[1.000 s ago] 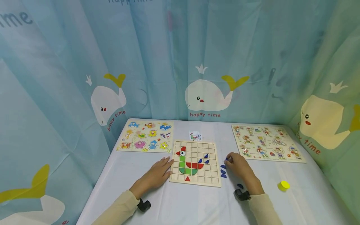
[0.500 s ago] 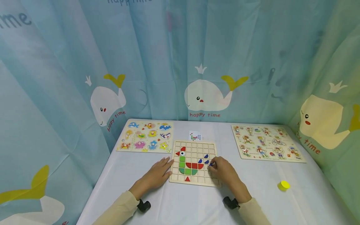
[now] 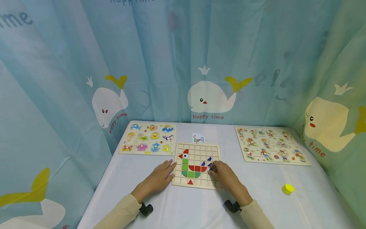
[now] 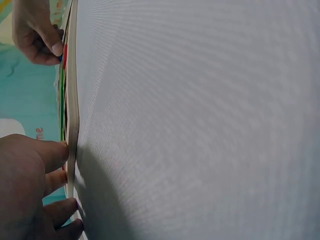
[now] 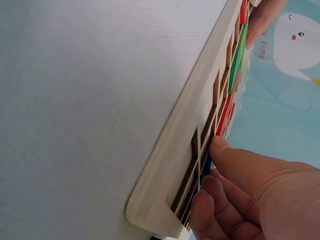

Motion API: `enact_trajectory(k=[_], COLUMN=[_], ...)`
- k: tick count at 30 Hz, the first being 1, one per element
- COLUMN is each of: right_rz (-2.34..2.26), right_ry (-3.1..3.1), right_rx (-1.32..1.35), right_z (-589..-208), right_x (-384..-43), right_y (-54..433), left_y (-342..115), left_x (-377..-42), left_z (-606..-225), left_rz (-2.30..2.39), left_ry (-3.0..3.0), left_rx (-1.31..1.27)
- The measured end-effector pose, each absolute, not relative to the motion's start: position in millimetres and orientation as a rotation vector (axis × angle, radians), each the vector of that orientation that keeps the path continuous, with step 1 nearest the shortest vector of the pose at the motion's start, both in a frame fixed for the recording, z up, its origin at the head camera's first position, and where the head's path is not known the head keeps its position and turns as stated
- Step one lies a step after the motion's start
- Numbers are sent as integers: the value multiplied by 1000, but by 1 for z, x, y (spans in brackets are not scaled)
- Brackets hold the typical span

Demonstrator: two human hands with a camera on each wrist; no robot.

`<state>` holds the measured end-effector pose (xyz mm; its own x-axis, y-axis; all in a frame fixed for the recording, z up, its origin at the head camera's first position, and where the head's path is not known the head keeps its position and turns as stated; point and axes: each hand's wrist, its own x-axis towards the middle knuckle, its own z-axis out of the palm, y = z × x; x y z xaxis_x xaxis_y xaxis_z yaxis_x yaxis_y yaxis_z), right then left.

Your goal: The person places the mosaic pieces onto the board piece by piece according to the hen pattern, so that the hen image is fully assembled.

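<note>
My right hand [image 3: 227, 175] is over the right part of a wooden grid board [image 3: 200, 149], pinching a small blue semicircle piece [image 5: 208, 165] between thumb and fingers, low in a cell right of the red row. Other blue pieces [image 3: 209, 158] lie in cells just above it. Green squares [image 3: 185, 167], red pieces [image 3: 198, 168], a red triangle [image 3: 190, 182] and a white eye piece [image 3: 185, 156] form a bird shape on the grid. My left hand [image 3: 159, 174] lies with extended fingers against the board's left edge.
A small pattern card [image 3: 198, 138] lies behind the board. A sea-animal puzzle [image 3: 147, 138] is at the back left, a people-figure puzzle [image 3: 273, 146] at the back right. The yellow cylinder [image 3: 288, 189] stands at the right. A whale-print curtain [image 3: 160, 63] encloses the table.
My right hand has carried a blue piece from the row of loose pieces right of the board leftward onto the grid, then lowered it slightly leftward. My left hand has stayed still.
</note>
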<state>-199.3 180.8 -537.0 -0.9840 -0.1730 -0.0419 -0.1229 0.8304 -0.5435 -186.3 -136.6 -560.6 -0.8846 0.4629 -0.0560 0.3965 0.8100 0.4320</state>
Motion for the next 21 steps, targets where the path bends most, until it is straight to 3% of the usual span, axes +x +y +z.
enact_trajectory(k=[21], right_rz=[-840], right_ry=[2937], right_rx=[-279], right_z=[-533], right_x=[-199], right_y=[182], left_y=[-137], left_x=[-187], left_z=[-561], left_rz=[625], left_ry=[2827], left_rx=[670])
